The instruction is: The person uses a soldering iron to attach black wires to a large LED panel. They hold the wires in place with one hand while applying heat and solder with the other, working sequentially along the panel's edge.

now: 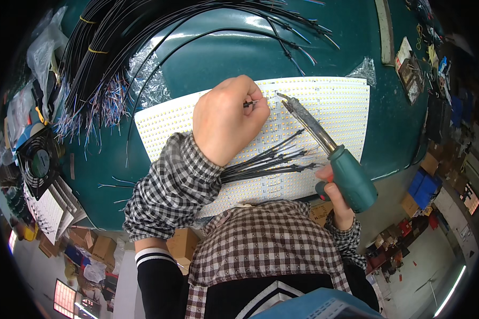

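My left hand is closed in a pinch over the white LED board, its fingertips around the end of a thin black cable. Most of that cable is hidden by the hand. In my right hand is a soldering iron with a green handle. Its dark metal tip points up and left, just right of the left fingertips, over the board; whether it touches is hard to tell. Several short black cables lie across the board below the iron, close to my left sleeve.
A thick bundle of black cables with bare coloured wire ends covers the far left of the green table. At the left edge stand a black fan and a stack of papers. Clear plastic wrap lies beyond the board.
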Tool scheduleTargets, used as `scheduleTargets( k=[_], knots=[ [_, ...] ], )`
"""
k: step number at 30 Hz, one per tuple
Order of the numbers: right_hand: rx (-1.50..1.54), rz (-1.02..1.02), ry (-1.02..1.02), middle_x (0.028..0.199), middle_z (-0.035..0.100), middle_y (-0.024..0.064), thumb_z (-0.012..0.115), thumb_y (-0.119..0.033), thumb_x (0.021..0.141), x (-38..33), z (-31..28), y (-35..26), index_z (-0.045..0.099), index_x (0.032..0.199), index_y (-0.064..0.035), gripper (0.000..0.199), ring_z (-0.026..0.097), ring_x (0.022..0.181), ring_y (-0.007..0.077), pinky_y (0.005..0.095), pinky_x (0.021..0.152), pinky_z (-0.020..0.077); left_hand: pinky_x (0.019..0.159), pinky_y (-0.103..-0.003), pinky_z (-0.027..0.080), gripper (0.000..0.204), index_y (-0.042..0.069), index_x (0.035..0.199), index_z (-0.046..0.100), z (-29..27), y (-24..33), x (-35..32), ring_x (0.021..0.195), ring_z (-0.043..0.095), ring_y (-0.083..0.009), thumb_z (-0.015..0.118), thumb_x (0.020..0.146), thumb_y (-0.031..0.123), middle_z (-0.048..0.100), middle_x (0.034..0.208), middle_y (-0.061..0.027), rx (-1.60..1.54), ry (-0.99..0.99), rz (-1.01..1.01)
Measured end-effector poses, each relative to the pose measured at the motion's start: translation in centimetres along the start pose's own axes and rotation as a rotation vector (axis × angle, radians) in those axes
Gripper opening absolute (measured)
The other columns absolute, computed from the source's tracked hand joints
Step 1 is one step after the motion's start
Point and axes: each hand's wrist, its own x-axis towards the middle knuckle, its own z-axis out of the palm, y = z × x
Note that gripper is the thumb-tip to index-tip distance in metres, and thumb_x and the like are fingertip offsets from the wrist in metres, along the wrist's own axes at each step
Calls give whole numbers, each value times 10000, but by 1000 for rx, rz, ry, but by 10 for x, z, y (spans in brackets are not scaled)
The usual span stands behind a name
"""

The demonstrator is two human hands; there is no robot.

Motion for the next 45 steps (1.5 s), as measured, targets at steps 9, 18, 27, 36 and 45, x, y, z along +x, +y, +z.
scheduleTargets(
  k=[9,18,27,36,45],
  knots=[
    [182,25,64,986,767,124,843,-68,831,0,-1,-2,650,1247,77,481,741,902,196,326,841,599,761,-259,553,180,-12,1090,720,-25,-5,2,841,697,-197,712,913,-41,711,972,-102,-159,-194,146],
    [107,-21,-4,1037,696,169,700,-269,960,4,-4,-6,610,1230,104,468,704,899,281,413,810,587,695,-399,570,124,6,1001,689,-28,-4,1,783,680,-358,692,877,10,655,909,-175,99,-203,329],
    [143,12,6,1094,694,183,694,-271,958,1,-7,-5,543,1369,111,581,710,939,286,403,806,630,678,-374,556,117,8,993,618,-20,3,0,756,666,-303,705,915,13,647,955,-134,39,-162,166],
    [145,69,-10,1141,686,193,693,-272,958,-4,-8,-3,523,1406,100,607,706,983,300,426,821,624,633,-361,563,145,39,949,611,2,-5,-2,733,697,-277,735,873,33,656,905,-112,135,23,228],
    [169,12,43,1010,764,154,853,-77,810,-2,-2,5,657,1235,85,495,748,875,206,329,808,614,620,-357,557,143,44,870,623,1,-1,5,697,702,-238,756,817,53,661,827,-95,14,18,122]
  ],
)
